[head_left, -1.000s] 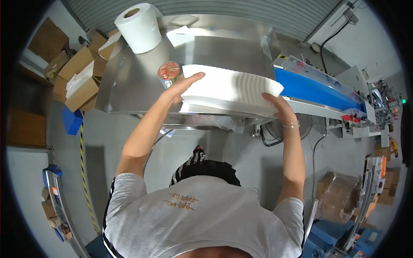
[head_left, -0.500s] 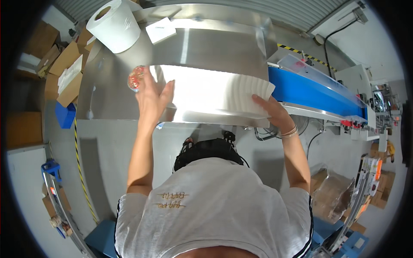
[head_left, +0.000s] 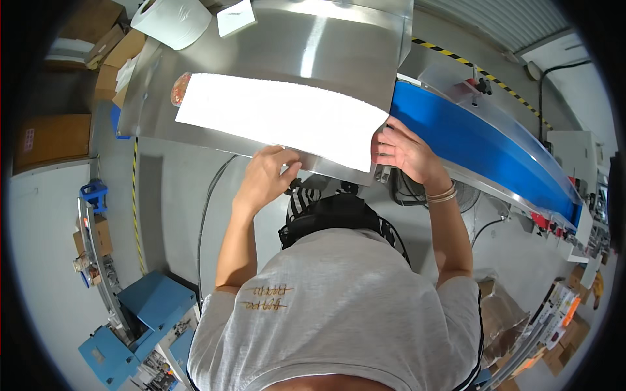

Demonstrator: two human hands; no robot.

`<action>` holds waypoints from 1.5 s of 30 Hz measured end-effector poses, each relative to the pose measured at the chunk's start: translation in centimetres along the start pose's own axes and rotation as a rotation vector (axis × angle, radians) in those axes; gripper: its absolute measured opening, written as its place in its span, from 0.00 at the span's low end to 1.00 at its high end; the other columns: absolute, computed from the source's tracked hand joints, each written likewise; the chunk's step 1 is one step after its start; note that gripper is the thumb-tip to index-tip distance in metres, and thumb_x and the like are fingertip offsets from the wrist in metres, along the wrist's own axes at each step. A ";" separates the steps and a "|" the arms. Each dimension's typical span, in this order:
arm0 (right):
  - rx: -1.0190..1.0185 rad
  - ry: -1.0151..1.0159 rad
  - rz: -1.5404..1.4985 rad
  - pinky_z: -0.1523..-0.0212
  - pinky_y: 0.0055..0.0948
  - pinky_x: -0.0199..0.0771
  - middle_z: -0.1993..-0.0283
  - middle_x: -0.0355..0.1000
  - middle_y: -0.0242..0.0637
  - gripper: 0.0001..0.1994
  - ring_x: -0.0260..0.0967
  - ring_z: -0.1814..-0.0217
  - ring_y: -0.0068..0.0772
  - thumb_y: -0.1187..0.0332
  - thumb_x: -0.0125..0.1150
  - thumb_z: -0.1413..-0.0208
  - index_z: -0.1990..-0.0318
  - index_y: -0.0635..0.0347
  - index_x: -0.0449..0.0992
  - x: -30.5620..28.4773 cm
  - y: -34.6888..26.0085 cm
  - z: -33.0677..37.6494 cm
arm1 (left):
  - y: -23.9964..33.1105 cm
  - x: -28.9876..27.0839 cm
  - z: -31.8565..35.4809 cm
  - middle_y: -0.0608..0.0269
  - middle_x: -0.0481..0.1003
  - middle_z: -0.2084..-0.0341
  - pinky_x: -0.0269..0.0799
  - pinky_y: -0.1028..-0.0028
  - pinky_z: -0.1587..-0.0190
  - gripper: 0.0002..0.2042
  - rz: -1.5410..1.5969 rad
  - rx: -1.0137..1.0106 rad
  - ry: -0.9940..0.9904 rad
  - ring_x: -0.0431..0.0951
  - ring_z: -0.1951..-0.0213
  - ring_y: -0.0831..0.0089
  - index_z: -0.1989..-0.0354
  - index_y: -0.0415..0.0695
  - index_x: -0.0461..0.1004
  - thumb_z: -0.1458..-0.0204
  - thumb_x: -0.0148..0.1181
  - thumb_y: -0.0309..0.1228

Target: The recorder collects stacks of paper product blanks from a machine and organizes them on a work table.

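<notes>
A long white sheet [head_left: 280, 117] that looks like paper lies flat across the steel table [head_left: 261, 49]. From under its left end shows a round red-and-gold item [head_left: 179, 90], whose kind I cannot make out. My left hand [head_left: 264, 176] is at the table's front edge just below the sheet, fingers loosely bent and thumb apart, with nothing visible in it. At the sheet's right end, my right hand [head_left: 411, 153] is open, fingers stretched out, their tips by the sheet's edge; whether they touch it I cannot tell.
A big white roll [head_left: 173, 23] and a small white block-like stack [head_left: 236, 18] stand at the table's back left. A blue conveyor belt [head_left: 469, 143] adjoins the table on the right. Cardboard boxes [head_left: 120, 49] are at the far left.
The sheet was rippled on its right and now lies flat. My left hand has left its left end and moved right and nearer me. My right hand's fingers are off the sheet's top. The view has shifted.
</notes>
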State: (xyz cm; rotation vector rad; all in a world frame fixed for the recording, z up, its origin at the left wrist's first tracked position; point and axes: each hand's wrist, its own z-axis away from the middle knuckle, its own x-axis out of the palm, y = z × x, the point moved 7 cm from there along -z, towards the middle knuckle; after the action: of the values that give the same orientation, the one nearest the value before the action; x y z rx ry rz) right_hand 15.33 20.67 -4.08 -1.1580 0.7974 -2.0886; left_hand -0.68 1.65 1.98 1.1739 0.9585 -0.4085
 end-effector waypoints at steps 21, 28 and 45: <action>-0.494 0.231 0.788 0.62 0.19 0.72 0.59 0.73 0.31 0.18 0.70 0.65 0.17 0.78 0.64 0.50 0.50 0.60 0.74 -2.6 -4.0 -1.3 | 11.1 5.9 -4.0 0.50 0.66 0.45 0.58 0.55 0.44 0.17 -0.169 0.101 0.547 0.63 0.43 0.48 0.53 0.40 0.75 0.54 0.58 0.19; -0.488 0.040 0.735 0.62 0.19 0.72 0.56 0.70 0.31 0.16 0.68 0.60 0.19 0.79 0.64 0.52 0.54 0.60 0.75 -2.5 -5.0 -1.5 | 11.3 5.7 -4.0 0.52 0.65 0.44 0.57 0.54 0.43 0.14 -0.175 0.101 0.517 0.61 0.42 0.47 0.58 0.45 0.79 0.54 0.60 0.19; -0.316 0.651 0.616 0.63 0.21 0.69 0.65 0.73 0.37 0.18 0.67 0.65 0.20 0.58 0.55 0.39 0.56 0.68 0.69 -15.4 -4.9 -0.6 | 9.5 4.5 -3.5 0.46 0.60 0.42 0.49 0.51 0.40 0.23 -0.227 0.005 0.534 0.56 0.39 0.46 0.45 0.43 0.69 0.53 0.57 0.20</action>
State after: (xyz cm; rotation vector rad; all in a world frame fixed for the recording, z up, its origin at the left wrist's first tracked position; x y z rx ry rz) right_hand 20.31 35.40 -8.50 -0.2567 1.5936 -1.8232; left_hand 7.20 9.30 3.75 1.2067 1.5634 -0.2784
